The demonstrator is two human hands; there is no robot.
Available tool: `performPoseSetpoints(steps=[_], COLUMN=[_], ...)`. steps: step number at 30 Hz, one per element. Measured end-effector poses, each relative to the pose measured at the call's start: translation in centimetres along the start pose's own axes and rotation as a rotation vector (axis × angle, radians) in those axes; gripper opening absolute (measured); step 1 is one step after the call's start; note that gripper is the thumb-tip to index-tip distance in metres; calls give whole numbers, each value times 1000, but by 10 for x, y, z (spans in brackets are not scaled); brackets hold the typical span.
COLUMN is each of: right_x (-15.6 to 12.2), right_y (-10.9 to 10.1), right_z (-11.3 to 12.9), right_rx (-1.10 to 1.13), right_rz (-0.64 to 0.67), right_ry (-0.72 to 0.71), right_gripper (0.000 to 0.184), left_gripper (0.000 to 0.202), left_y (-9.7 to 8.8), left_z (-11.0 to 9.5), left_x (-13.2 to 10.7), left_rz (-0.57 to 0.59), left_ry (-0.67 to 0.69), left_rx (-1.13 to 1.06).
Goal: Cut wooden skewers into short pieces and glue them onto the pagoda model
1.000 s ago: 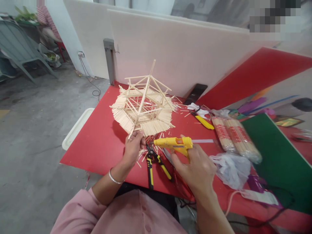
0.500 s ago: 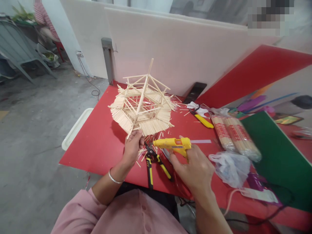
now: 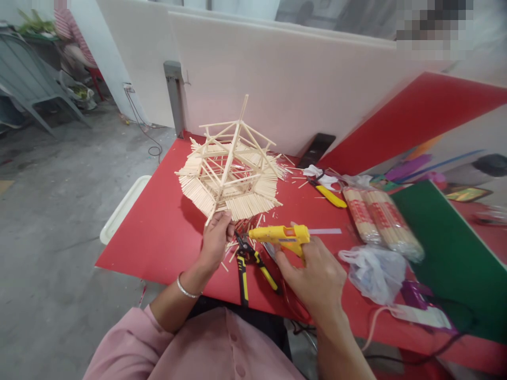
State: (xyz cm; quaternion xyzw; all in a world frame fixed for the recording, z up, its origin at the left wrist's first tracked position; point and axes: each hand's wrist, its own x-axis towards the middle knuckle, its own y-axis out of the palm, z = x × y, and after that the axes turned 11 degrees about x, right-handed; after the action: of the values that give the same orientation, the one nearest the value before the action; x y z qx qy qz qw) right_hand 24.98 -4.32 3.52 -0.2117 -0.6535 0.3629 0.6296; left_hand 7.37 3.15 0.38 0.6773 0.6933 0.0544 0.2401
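Red bench [image 3: 158, 232] fills the middle of the frame, white partition wall [image 3: 301, 89] along its far edge, grey concrete floor [image 3: 51, 221] on the left. A green board [image 3: 447, 253] lies at the right side of the bench.

Stick model [image 3: 229, 174], a roof-like frame of thin wooden sticks, sits tilted at centre frame, above the hands. Left hand [image 3: 216, 240] at lower centre has its grip pinched on the model's near lower edge, thumb and fingers pressed together around the sticks; silver bangle [image 3: 186, 289] on that wrist.

Right hand [image 3: 317, 274], lower centre-right, holds the yellow glue gun [image 3: 283, 235]. Grip is wrapped around the handle, nozzle pointing left towards the left hand's fingers. Nozzle tip is near the model's edge, but I can't tell if it touches. A glue stick [image 3: 325, 231] pokes out of the gun's back end to the right.

Black-and-yellow cutters [image 3: 247, 264] lie on the bench between the two hands, just below the gun's nozzle. Loose stick offcuts [image 3: 253, 219] are scattered under the model.

Right of centre: two wrapped stick bundles [image 3: 380, 219] side by side, a crumpled clear plastic bag [image 3: 374, 272] just below them, a yellow-handled tool [image 3: 328, 195] to their left, a dark phone [image 3: 316, 149] against the partition.

A white tray [image 3: 122, 208] sticks out past the left edge of the bench.
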Motion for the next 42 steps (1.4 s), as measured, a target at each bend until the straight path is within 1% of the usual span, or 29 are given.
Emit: performPoseSetpoints(steps=[12, 29, 36, 42], right_x=[-4, -7, -6, -6], right_y=[3, 1, 2, 3], right_z=[-1, -2, -2, -1], right_rx=[-3, 13, 28, 25], right_rz=[25, 39, 42, 42], right_ry=[24, 70, 52, 64], right_gripper=[26, 24, 25, 24], left_gripper=[45, 44, 43, 41], left_y=[-1, -3, -4, -6], left_z=[1, 5, 7, 8], left_x=[2, 5, 4, 4], left_rz=[5, -21, -28, -1], left_ry=[-7, 0, -3, 6], left_rx=[9, 39, 52, 88])
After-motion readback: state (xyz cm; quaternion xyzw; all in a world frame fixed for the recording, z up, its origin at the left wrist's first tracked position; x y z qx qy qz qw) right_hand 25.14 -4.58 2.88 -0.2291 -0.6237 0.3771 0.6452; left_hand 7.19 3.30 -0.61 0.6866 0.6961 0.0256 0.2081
